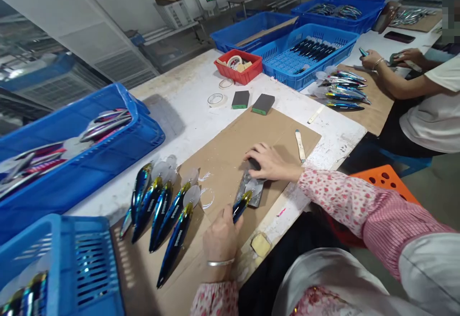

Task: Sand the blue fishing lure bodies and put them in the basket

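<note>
My left hand (220, 237) is closed round a blue and yellow fishing lure (240, 205), whose nose points away from me. My right hand (269, 161) presses a dark sanding block (253, 164) down on the lure's clear lip, over a grey sheet (256, 196) lying on the brown cardboard mat (230, 148). To the left of my left hand, several more blue and yellow lures (163, 210) with clear lips lie side by side on the cardboard.
Blue crates of lures stand at the left (108, 162) and bottom left (86, 268). Two green-edged sanding blocks (251, 101), tape rolls (217, 99), a red tray (239, 66) and more blue crates (305, 57) lie farther off. Another person (413, 95) works at the right beside a lure pile (341, 90).
</note>
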